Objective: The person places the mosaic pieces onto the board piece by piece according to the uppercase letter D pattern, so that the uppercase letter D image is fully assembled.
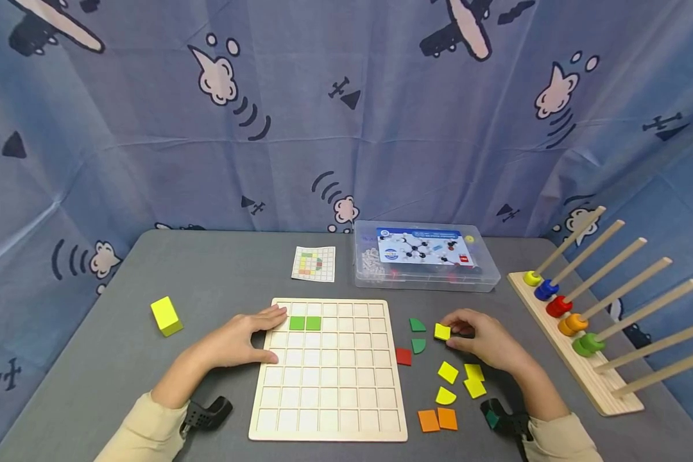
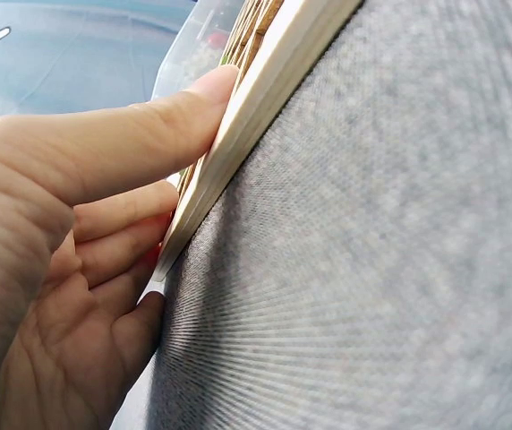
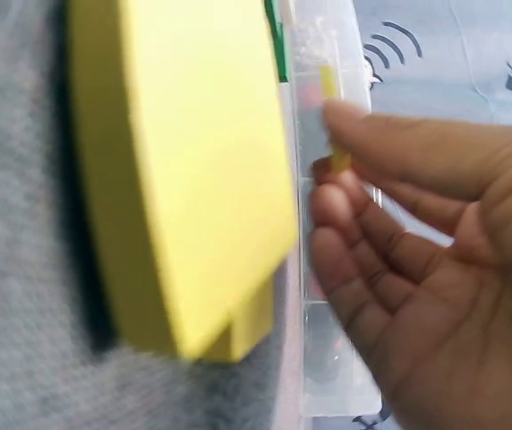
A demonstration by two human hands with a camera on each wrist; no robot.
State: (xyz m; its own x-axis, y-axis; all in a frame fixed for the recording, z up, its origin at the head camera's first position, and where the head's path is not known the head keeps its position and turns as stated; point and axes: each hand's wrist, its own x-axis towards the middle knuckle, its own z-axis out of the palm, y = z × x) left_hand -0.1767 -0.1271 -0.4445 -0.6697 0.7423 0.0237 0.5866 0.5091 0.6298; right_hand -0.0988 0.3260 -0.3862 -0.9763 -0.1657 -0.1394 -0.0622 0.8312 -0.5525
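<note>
A pale wooden grid board (image 1: 328, 398) lies flat on the table, with two green square tiles (image 1: 305, 323) side by side in its second row. My left hand (image 1: 238, 340) rests on the board's left edge, thumb and fingertips spread along the rim. Between thumb and fingers, my right hand (image 1: 485, 339) pinches a yellow square tile (image 1: 441, 332); the right wrist view shows this tile (image 3: 328, 81) edge-on. Below that hand lie more yellow square tiles (image 1: 448, 372) and a rounded yellow tile (image 1: 445, 396). Two green quarter-round tiles (image 1: 418, 325) are left of it.
A red tile (image 1: 403, 357) sits at the board's right edge, and two orange tiles (image 1: 429, 421) lie nearer. A printed pattern card (image 1: 314, 264) and a clear plastic case (image 1: 427, 277) stand behind. Right is a pegged bead rack (image 1: 577, 359); left, a yellow block (image 1: 166, 316).
</note>
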